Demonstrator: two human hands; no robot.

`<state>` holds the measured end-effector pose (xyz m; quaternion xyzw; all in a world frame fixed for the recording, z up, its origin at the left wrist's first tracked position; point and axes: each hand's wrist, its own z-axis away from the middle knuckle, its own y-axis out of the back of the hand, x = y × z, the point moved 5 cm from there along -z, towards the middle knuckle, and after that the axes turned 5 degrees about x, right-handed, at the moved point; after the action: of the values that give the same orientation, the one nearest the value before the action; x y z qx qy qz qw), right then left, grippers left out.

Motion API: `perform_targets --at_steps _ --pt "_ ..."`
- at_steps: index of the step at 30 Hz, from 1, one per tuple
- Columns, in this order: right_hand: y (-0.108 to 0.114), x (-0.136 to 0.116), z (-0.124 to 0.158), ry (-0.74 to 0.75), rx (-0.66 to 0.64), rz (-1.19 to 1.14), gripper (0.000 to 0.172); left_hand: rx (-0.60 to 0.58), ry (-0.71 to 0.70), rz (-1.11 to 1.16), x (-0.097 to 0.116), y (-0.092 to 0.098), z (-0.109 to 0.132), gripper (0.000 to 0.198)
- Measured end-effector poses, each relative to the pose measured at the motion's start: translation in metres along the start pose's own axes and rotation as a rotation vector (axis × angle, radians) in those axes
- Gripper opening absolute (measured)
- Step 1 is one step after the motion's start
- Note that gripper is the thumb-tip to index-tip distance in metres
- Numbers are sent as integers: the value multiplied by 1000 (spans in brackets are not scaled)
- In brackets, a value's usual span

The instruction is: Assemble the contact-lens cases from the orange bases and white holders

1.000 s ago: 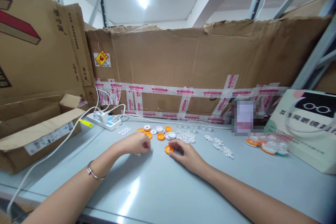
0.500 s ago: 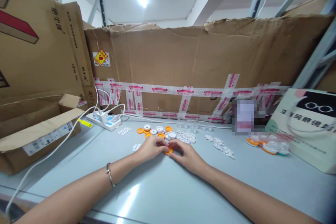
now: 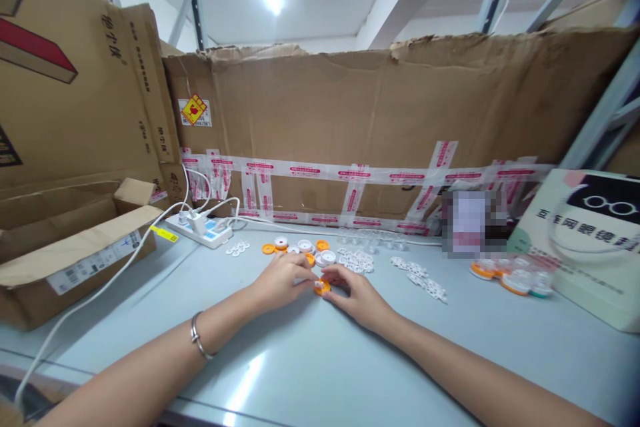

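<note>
My right hand (image 3: pixel 357 295) is closed on the edge of a small round orange plastic disc (image 3: pixel 324 290), thumb at its near side and fingers curled over its far side. A tiny white piece (image 3: pixel 319 284) shows on the disc. Just to the left is my left hand (image 3: pixel 286 277), its thumb and forefinger slightly apart beside the white piece; whether they touch it is hard to see. Beyond the hands lie more orange discs (image 3: pixel 323 245) and white round rings (image 3: pixel 327 257), partly hidden by my left hand.
Small white flat parts (image 3: pixel 356 260) lie behind my right hand, others (image 3: pixel 425 285) farther right. Clear domed pieces (image 3: pixel 385 239) sit at the back. Capped orange pieces (image 3: pixel 515 275) stand near a pale box (image 3: pixel 580 247). At left are a power strip (image 3: pixel 203 230) and an open carton (image 3: pixel 90 247).
My left hand has drawn back a little to the left from the orange disc, uncovering the white piece. My right hand keeps its hold on the disc.
</note>
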<state>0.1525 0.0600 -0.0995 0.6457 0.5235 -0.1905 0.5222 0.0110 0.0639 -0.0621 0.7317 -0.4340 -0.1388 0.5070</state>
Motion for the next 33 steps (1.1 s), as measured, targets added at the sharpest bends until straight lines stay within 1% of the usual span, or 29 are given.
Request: perform_targets --at_steps 2,4,10,13,15,16,19,20,21,24,27,29,33 --pt "0 -1 0 -3 6 1 29 -60 1 -54 1 -3 0 17" --pt "1 -2 0 -2 9 3 29 -95 3 -87 3 -6 1 18" --pt "0 -3 -1 6 2 19 27 -128 -32 -129 7 -7 3 19" --pt "0 -2 -1 10 0 17 27 -142 -25 -71 8 -8 1 20" --pt "0 -2 -1 11 2 10 26 -136 0 42 5 -8 -1 19" --pt "0 -2 -1 9 3 4 25 -115 22 100 3 -7 -3 19" --pt "0 -3 1 -10 4 -8 24 -26 112 172 -7 8 -6 17" --pt "1 -3 1 -16 5 -6 24 -33 142 152 -11 15 -5 17" --pt "1 -3 1 -21 7 -2 23 -82 175 117 -14 20 -4 16" --pt "2 -3 1 -30 18 9 22 -323 255 33 -23 34 6 14" --pt "3 -3 1 -39 24 17 23 -498 303 -5 -30 43 16 13" --pt "2 -3 0 -44 19 18 23 -566 314 -22 -34 43 20 17" --pt "2 -3 0 -74 15 18 25 -613 335 -40 -39 36 23 16"
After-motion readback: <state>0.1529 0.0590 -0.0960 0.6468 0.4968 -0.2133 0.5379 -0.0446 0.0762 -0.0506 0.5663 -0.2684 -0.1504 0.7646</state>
